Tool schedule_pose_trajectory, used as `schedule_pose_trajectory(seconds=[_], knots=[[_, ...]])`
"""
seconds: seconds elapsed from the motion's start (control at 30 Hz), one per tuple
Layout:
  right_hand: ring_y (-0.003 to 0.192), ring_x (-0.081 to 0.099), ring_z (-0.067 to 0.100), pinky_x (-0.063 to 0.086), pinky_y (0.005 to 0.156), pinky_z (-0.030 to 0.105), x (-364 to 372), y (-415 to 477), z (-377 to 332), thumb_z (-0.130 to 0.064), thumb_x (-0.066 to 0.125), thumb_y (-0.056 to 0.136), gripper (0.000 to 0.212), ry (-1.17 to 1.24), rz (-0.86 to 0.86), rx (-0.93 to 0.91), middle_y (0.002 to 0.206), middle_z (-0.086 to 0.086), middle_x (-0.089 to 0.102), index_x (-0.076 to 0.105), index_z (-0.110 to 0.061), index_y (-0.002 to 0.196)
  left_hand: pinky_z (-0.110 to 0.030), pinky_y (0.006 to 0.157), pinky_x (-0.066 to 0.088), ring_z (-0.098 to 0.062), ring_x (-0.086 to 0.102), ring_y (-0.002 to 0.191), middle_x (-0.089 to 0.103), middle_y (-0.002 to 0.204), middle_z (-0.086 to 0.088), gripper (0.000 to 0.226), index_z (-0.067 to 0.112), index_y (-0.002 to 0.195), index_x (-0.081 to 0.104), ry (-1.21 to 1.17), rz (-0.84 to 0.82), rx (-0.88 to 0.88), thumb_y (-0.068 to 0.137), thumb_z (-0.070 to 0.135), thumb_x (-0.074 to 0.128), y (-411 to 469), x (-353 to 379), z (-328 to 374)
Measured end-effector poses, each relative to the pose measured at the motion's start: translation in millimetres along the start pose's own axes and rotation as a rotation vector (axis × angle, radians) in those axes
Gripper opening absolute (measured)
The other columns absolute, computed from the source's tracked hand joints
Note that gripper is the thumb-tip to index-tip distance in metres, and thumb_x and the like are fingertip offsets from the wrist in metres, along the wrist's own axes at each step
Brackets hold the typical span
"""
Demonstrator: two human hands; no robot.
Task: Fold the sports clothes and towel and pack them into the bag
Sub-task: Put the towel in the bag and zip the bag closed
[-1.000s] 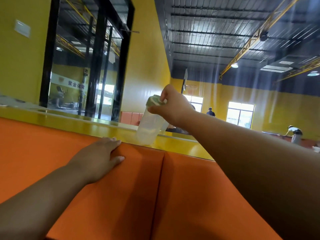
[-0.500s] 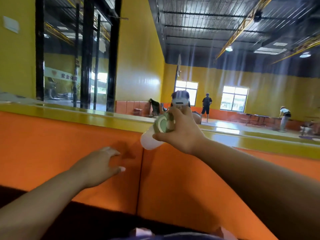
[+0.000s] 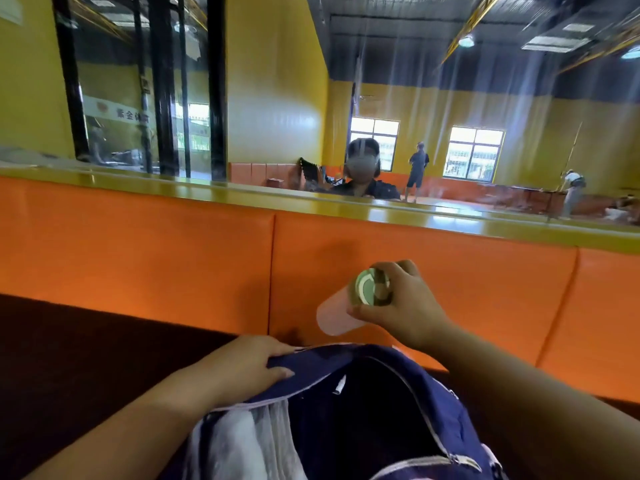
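Broadly, an orange padded wall [image 3: 138, 244] fills the middle of the view from left to right, split by upright seams into panels. Above it runs a glossy yellow ledge [image 3: 242, 199], and above that a mirror [image 3: 450, 98] reflects a yellow-walled hall with two bright windows and a few distant people. Below the wall, at the left, lies a dark surface [image 3: 69, 358].

Near the bottom centre sits the bag [image 3: 322, 362], navy, its main opening unzipped and gaping toward the camera. A pale zip [image 3: 426, 417] curves along the right edge of the opening. The bag's far edge is close to the foot of the wall. Inside, against the bag's left side, lies the towel [image 3: 239, 445], white and bunched, with a thin greyish cloth [image 3: 273, 434] just beside it on the right. The rest of the inside is dark.

The left hand [image 3: 239, 368] is on the bag's far-left rim, its grip closed over the navy fabric. The right hand [image 3: 405, 313] hangs above and beyond the bag, in front of the wall, its grip wrapped round the top of a bottle [image 3: 334, 317]. The bottle is pale and translucent, tilted with its base pointing down and left, clear of the bag. Its green lid [image 3: 367, 289] faces the camera.
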State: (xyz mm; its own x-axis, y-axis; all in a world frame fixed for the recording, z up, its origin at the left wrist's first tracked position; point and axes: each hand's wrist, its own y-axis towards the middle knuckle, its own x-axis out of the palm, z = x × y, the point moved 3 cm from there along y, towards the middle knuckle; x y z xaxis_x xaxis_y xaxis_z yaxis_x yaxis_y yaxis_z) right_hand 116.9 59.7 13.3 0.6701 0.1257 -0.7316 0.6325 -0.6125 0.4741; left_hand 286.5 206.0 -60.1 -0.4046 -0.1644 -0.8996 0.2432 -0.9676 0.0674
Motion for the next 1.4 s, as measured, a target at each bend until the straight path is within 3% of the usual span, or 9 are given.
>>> schedule_pose_trajectory(seconds=[0.13,0.37,0.5,0.6,0.67,0.87,0.97,1.1,1.4], knots=[[0.093,0.047,0.01,0.035,0.072,0.01,1.4,-27.2,23.4,-0.037,0.083,0.065,0.08,0.027,-0.006,0.039,0.116,-0.004,0.04,0.046,-0.019,0.133,-0.018,0.102,0.036,0.002,0.047,0.119,0.048,0.134,0.025,0.04,0.039,0.133,0.052,0.047,-0.066,-0.028,0.093,0.034,0.056,-9.4,16.5,-5.8],[0.102,0.05,0.011,0.038,0.085,0.016,-2.1,-55.1,43.5,-0.029,0.086,0.062,0.079,0.135,-0.002,0.013,0.115,-0.003,0.046,0.051,-0.015,0.131,-0.02,0.103,0.037,0.005,0.05,0.115,0.058,0.125,0.024,0.03,0.039,0.119,0.063,0.117,-0.097,-0.082,0.089,0.04,0.058,-21.4,29.0,-13.8],[0.104,0.051,0.003,0.043,0.091,0.02,1.0,-58.8,37.6,-0.057,0.072,0.05,0.084,0.211,-0.031,-0.039,0.115,-0.01,0.048,0.052,-0.024,0.125,-0.022,0.093,0.044,0.006,0.058,0.097,0.066,0.107,0.024,0.019,0.036,0.103,0.071,0.075,-0.105,-0.086,0.088,0.039,0.06,-19.8,21.7,-14.6],[0.108,0.049,-0.004,0.044,0.092,0.018,7.6,-54.0,30.0,-0.058,0.072,0.051,0.081,0.244,-0.093,-0.087,0.117,-0.017,0.047,0.051,-0.03,0.124,-0.026,0.073,0.045,-0.006,0.058,0.07,0.066,0.074,0.005,0.028,0.018,0.073,0.069,-0.036,-0.05,-0.1,0.09,0.038,0.06,-14.3,8.5,-21.1],[0.11,0.049,-0.002,0.045,0.092,0.021,13.6,-49.1,24.5,-0.058,0.074,0.052,0.086,0.255,-0.152,-0.113,0.118,-0.021,0.046,0.052,-0.027,0.129,-0.026,0.069,0.044,-0.008,0.058,0.068,0.066,0.072,0.0,0.027,0.015,0.069,0.068,-0.057,0.009,-0.148,0.09,0.03,0.061,-10.9,1.6,-30.2],[0.108,0.047,-0.005,0.039,0.088,0.011,28.1,-31.9,5.5,-0.055,0.07,0.053,0.085,0.176,-0.258,-0.219,0.117,-0.022,0.043,0.05,-0.03,0.132,-0.026,0.07,0.041,-0.015,0.056,0.086,0.056,0.098,0.0,0.018,0.024,0.093,0.073,0.332,-0.009,-0.298,0.088,0.036,0.06,-5.6,1.8,-48.2],[0.106,0.047,-0.001,0.039,0.087,0.013,36.3,-23.2,-0.5,-0.054,0.07,0.054,0.085,0.114,-0.303,-0.258,0.117,-0.019,0.043,0.047,-0.032,0.133,-0.033,0.08,0.042,-0.024,0.044,0.099,0.033,0.113,-0.002,0.041,0.045,0.126,0.05,0.426,-0.035,-0.413,0.086,0.045,0.054,-6.7,-0.8,-50.8],[0.108,0.046,0.003,0.037,0.09,0.011,53.5,-15.9,-10.3,-0.035,0.082,0.066,0.081,0.038,-0.353,-0.338,0.122,-0.012,0.04,0.045,-0.026,0.138,-0.04,0.09,0.047,-0.029,0.045,0.109,0.022,0.128,-0.001,0.074,0.056,0.138,0.026,0.335,-0.05,-0.508,0.074,0.05,0.062,-3.5,-4.6,-58.4],[0.115,0.043,0.025,0.044,0.099,0.038,106.4,11.8,-35.8,-0.03,0.079,0.069,0.079,-0.171,-0.415,-0.428,0.128,0.003,0.034,0.043,-0.026,0.139,-0.037,0.094,0.047,-0.024,0.05,0.113,0.03,0.128,-0.002,0.097,0.05,0.145,0.017,0.287,-0.121,-0.468,0.066,0.056,0.074,2.9,-2.1,-72.3]])
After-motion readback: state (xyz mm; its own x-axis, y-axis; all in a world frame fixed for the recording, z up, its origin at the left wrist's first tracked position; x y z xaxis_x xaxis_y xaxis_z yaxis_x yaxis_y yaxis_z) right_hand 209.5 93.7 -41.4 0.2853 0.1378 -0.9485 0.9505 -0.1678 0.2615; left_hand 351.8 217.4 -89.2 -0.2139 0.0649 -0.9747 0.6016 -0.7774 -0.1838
